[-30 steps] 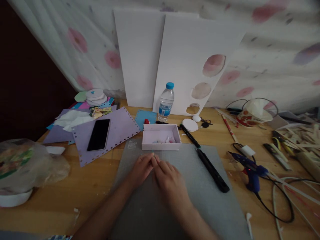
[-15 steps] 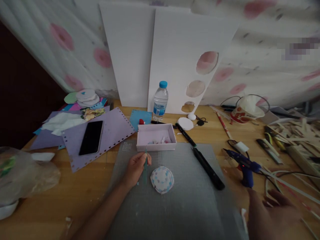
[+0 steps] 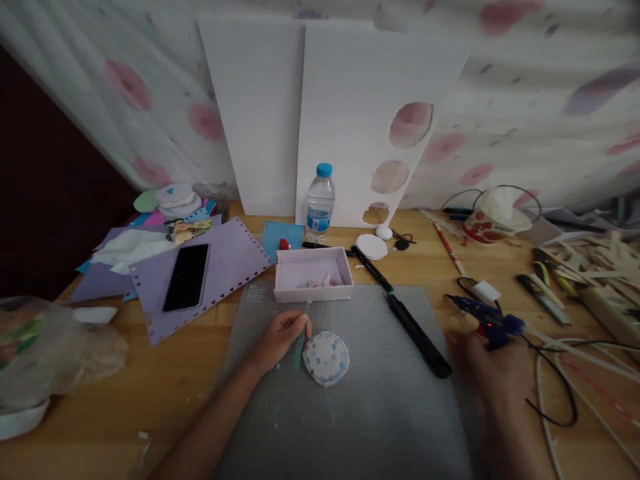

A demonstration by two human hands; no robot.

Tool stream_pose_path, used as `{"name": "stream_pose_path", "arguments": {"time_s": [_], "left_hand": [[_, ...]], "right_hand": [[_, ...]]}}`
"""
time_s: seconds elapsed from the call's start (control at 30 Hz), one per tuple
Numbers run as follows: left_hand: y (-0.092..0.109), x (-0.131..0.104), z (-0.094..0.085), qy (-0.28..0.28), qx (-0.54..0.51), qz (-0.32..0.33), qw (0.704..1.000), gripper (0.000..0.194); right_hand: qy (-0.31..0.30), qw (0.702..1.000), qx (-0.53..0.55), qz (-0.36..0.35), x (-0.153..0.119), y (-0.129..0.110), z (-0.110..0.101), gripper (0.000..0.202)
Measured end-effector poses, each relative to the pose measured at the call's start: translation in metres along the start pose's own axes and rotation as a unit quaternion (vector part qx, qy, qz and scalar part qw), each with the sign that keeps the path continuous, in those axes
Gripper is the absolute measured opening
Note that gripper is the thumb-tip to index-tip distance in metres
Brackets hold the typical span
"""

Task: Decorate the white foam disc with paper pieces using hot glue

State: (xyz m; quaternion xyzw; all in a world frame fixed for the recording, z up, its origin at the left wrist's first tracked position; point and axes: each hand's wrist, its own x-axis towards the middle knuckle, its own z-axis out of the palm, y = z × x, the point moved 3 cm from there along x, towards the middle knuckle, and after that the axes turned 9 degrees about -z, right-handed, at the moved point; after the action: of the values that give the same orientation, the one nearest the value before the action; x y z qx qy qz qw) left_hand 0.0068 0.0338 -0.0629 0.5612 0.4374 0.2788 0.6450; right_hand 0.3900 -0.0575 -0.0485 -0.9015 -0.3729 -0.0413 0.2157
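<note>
Lower centre: left grip (image 3: 281, 335) pinches strip (image 3: 299, 350), best held steady; lower right: right grip (image 3: 503, 377) at glue gun (image 3: 480, 311), closure unclear.

Dim, flat light, soft shadows, right hand (image 3: 500, 373) blurred, edges stretched by wide-angle distortion

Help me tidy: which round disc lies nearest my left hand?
The patterned disc on the grey mat, right of your left hand; the others lie farther back, off the mat.
</note>
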Motion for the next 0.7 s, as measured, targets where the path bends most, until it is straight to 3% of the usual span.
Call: {"name": "stream_pose_path", "arguments": {"time_s": [0.1,0.23,0.33,0.47,0.6,0.7], "left_hand": [[0.001,0.0,0.0,-0.001,-0.003,0.003,1.0,0.045],[0.003,-0.001,0.0,-0.004,0.001,-0.002,1.0,0.046],[0.003,-0.001,0.0,-0.008,0.006,-0.007,1.0,0.047],[0.005,-0.002,0.002,-0.026,0.005,-0.012,1.0,0.047],[0.008,-0.004,0.005,-0.045,0.018,0.0,0.999,0.045],[0.011,-0.004,0.007,-0.053,0.042,0.0,0.998,0.045]], "right_hand": [[0.109,0.99,0.089,0.026,-0.006,-0.02,-0.021,0.029],[0.142,0.972,0.185,0.004,-0.025,-0.064,-0.033,0.034],[0.113,0.952,0.282,-0.046,-0.044,-0.099,-0.018,0.037],[0.059,0.942,0.298,-0.142,-0.07,-0.13,0.012,0.031],[-0.012,0.942,0.292,-0.166,-0.085,-0.134,0.032,0.027],[-0.025,0.944,0.275,-0.182,-0.087,-0.13,0.037,0.023]]}}
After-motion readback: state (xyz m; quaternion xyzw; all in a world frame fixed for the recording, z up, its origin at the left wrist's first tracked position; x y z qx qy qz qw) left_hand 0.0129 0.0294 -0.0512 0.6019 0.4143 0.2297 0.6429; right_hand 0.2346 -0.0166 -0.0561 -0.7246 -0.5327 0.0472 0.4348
